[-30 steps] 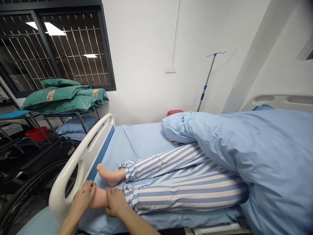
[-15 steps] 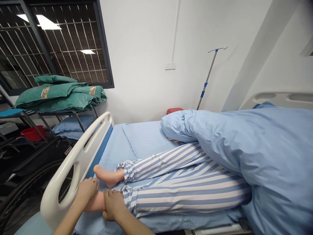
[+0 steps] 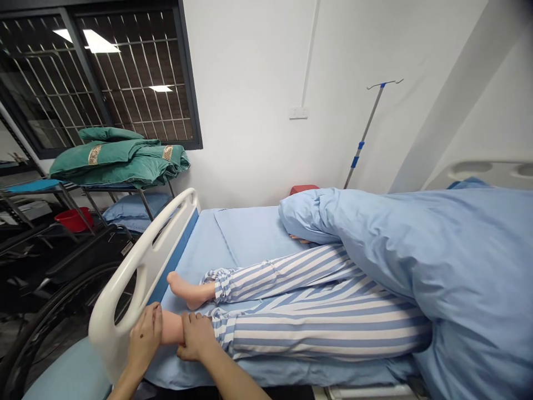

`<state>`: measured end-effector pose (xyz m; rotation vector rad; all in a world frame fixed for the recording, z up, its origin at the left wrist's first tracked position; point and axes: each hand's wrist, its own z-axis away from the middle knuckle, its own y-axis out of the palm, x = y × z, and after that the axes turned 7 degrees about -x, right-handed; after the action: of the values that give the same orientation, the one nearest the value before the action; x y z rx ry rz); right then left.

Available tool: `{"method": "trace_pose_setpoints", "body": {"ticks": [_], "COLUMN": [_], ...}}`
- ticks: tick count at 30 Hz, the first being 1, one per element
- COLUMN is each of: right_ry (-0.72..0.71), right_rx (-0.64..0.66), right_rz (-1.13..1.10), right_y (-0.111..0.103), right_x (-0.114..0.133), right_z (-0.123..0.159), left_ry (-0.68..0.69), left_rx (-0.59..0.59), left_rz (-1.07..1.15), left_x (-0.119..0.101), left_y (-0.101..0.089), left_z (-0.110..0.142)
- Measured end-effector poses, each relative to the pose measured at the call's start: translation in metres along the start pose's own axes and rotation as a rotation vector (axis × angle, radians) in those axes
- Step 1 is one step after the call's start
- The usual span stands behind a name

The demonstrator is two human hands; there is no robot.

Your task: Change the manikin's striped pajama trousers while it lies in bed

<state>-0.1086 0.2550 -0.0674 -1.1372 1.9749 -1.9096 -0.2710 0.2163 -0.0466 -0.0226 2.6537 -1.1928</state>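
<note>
Two bare feet stick out of blue-and-white striped trousers point(image 3: 325, 330) on the bed. My left hand point(image 3: 145, 336) is closed about the toe end of the near foot point(image 3: 171, 326), its back turned to me; the palm side is hidden. Around the ankle of that same foot, just below the trouser cuff, my right hand point(image 3: 197, 336) is wrapped with its thumb on the near side. The far foot point(image 3: 189, 290) lies on the sheet with its toes up, untouched by either hand.
A white footboard point(image 3: 137, 278) rises close by my left hand. A blue quilt point(image 3: 375, 244) covers the upper legs. A wheelchair point(image 3: 54, 300) stands beyond the footboard, near a rack with green bedding point(image 3: 125, 161). Behind the bed is an IV pole point(image 3: 366, 128).
My left hand has turned on the near foot, from knuckles up over the toes to its back facing me. The right hand keeps its ankle grip. The view has swung slightly left.
</note>
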Motion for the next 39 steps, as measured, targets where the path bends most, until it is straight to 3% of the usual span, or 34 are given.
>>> {"method": "trace_pose_setpoints", "body": {"ticks": [4,8,14,20,27,30,33,36,39], "right_ry": [0.008,0.014,-0.018,0.003,0.016,0.018,0.014,0.015,0.027], "right_rx": [0.006,0.009,-0.001,0.017,0.020,0.011,0.006,0.014,0.015], "right_rz": [-0.014,-0.006,0.030,0.044,0.047,0.036,0.019,0.004,-0.003], "right_y": [-0.001,0.003,0.009,0.009,0.009,0.007,0.004,0.003,0.003], "right_x": [0.000,0.000,-0.002,-0.002,-0.001,0.000,0.000,0.000,0.000], "right_z": [0.001,-0.001,-0.004,-0.007,-0.007,-0.004,-0.002,-0.002,-0.003], "left_ry": [0.102,0.144,0.218,0.147,0.055,-0.093,-0.358,-0.490,-0.490], "left_rx": [0.244,0.493,0.637,0.632,0.487,0.369,0.250,0.284,0.368], "left_rz": [-0.165,-0.423,-0.444,-0.400,-0.466,-0.465,-0.395,-0.245,-0.025], "left_x": [0.004,-0.010,-0.031,-0.037,-0.034,-0.035,-0.038,-0.032,-0.014], "left_y": [-0.017,-0.029,-0.012,-0.003,-0.008,-0.014,-0.020,-0.026,-0.026], "left_z": [-0.010,-0.038,-0.065,-0.073,-0.056,-0.041,-0.028,-0.018,-0.006]}}
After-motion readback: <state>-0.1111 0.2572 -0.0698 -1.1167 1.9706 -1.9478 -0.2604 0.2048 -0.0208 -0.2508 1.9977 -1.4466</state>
